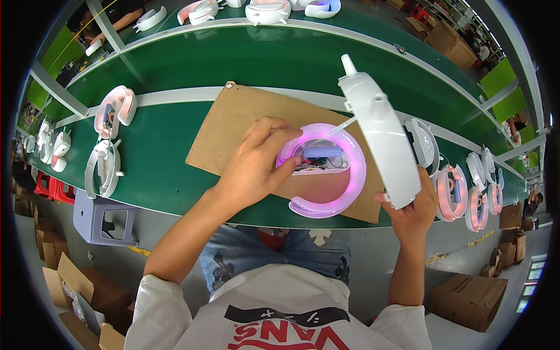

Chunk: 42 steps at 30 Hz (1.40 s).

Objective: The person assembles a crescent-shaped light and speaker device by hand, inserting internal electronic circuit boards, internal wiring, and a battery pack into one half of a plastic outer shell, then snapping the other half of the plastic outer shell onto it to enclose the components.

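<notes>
A C-shaped lamp (pixel 357 178) glows pink-purple over a brown cardboard sheet (pixel 233 116). Inside its open compartment I see a blue cylindrical battery (pixel 322 152), thin wires and part of a circuit board. My left hand (pixel 259 154) is closed on the lamp's left side, thumb at the compartment's edge and fingers at the upper rim. Raised at the right, a white plastic housing (pixel 382 137) with a nozzle-like end tilts in my right hand (pixel 414 207), which grips its lower end. The housing hides part of the cardboard behind it.
On the green bench (pixel 157 157), unlit lamp parts (pixel 116 111) and white shells (pixel 105 169) lie left. More lamp rings (pixel 452 192) crowd the right. A metal rail (pixel 175 95) runs behind. Below are a grey stool (pixel 102 219) and cartons (pixel 469 297). Another person (pixel 119 14) is far left.
</notes>
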Tool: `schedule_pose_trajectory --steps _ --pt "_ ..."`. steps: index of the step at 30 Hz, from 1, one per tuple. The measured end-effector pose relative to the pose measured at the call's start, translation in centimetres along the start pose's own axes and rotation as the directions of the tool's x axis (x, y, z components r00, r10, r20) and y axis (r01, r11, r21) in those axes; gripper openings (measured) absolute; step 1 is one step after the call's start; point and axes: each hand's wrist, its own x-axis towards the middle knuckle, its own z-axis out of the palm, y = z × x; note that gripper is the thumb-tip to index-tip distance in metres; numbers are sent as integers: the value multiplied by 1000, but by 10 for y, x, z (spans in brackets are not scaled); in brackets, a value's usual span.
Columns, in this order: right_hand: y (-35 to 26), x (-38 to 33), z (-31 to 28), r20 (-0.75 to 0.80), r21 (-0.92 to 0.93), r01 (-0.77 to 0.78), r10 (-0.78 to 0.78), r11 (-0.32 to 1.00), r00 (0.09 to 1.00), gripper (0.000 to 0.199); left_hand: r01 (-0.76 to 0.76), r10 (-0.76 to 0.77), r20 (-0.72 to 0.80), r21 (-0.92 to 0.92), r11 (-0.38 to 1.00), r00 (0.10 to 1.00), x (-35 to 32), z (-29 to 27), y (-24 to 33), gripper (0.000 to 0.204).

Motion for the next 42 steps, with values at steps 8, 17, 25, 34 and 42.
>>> schedule_pose_trajectory --steps 8,17,25,34,42 --pt "1 -5 -3 67 -26 -122 123 992 990 44 -328 350 -9 333 884 937 4 -1 -13 22" --pt "4 -37 -23 108 -122 -197 210 973 972 42 -293 275 107 241 925 955 2 -8 -10 27" --pt "3 -47 -26 85 -80 -264 271 961 959 42 -476 397 304 256 841 866 26 -2 1 33" --pt "1 -50 -16 72 -51 -378 381 924 922 43 -574 466 399 212 791 790 40 4 3 37" --pt "2 -48 -10 80 -36 -307 309 951 948 47 -534 423 493 102 839 760 51 7 -2 32"
